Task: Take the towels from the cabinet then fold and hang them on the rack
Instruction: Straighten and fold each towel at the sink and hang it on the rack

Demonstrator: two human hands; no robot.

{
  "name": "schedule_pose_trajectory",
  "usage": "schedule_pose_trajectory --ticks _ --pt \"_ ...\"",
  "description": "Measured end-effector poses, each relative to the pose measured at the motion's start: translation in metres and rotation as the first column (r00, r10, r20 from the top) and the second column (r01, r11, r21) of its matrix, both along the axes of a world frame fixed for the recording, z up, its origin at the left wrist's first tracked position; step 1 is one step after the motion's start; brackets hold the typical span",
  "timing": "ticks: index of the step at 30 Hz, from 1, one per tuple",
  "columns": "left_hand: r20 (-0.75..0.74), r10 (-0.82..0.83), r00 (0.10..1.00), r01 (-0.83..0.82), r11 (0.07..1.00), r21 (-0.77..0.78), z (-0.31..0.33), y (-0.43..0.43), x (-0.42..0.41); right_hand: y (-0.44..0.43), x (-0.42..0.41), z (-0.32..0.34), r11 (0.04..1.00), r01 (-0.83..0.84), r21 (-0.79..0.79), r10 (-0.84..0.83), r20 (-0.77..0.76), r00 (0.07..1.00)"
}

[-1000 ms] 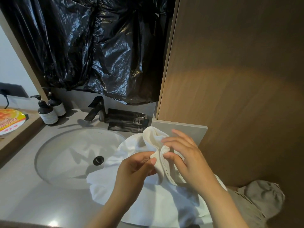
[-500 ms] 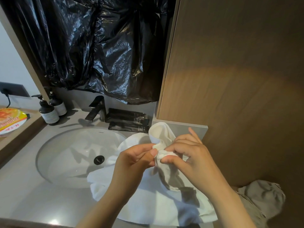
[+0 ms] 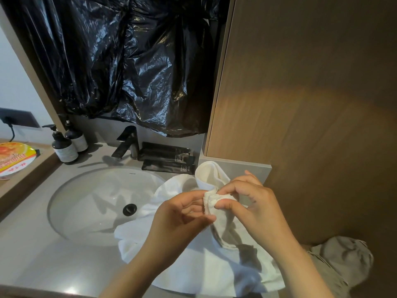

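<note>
My right hand (image 3: pixel 253 207) is pinching a bunched corner of the white towel (image 3: pixel 214 267) between thumb and forefinger, the other fingers curled loosely behind it. My left hand (image 3: pixel 180 218) meets it from the other side, thumb and forefinger curled round the stitched hem of that same corner, so both hands grip the cloth close together and almost touch. Above my right fingers a fold of the towel stands up in a soft loop. The rest hangs down and spreads over the grey countertop (image 3: pixel 32 254) in front of me, with one side spilling over the rim of the white sink basin (image 3: pixel 86 201), short of the dark drain (image 3: pixel 129 209). A black faucet (image 3: pixel 126 143) stands behind the basin, and just to its right lie some black sachets (image 3: pixel 167 158). Two dark pump bottles (image 3: pixel 63 147) stand at the back left corner, near a yellow-lidded bowl (image 3: pixel 15 158) on a wooden ledge. Crumpled black plastic sheeting (image 3: pixel 129 61) covers the wall over the sink, and a tall wooden cabinet panel (image 3: pixel 311 104) fills the right side. A grey cloth (image 3: pixel 343 257) shows low by my right forearm.
</note>
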State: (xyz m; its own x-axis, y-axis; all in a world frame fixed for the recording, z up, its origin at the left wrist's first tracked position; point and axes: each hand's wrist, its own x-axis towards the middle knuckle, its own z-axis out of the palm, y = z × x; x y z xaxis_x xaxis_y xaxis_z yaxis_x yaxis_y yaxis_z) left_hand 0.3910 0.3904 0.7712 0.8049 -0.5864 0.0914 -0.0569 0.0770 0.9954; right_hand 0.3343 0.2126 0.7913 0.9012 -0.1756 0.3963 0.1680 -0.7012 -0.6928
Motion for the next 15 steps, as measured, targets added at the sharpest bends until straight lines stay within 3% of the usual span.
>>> schedule_pose_trajectory --ticks 5,10,15 --pt "0.091 0.14 0.986 -0.143 0.989 0.025 -0.001 -0.005 0.0 -0.003 0.0 0.007 0.997 -0.025 -0.068 0.024 -0.013 1.0" --pt "0.178 0.211 0.961 -0.21 0.977 -0.023 0.008 0.0 0.014 -0.026 -0.007 0.022 0.931 -0.092 -0.354 0.045 -0.138 0.989" --pt "0.266 0.223 0.938 -0.201 0.973 -0.11 0.025 0.004 0.035 -0.041 -0.011 0.03 0.877 -0.039 -0.479 -0.001 -0.082 0.997"
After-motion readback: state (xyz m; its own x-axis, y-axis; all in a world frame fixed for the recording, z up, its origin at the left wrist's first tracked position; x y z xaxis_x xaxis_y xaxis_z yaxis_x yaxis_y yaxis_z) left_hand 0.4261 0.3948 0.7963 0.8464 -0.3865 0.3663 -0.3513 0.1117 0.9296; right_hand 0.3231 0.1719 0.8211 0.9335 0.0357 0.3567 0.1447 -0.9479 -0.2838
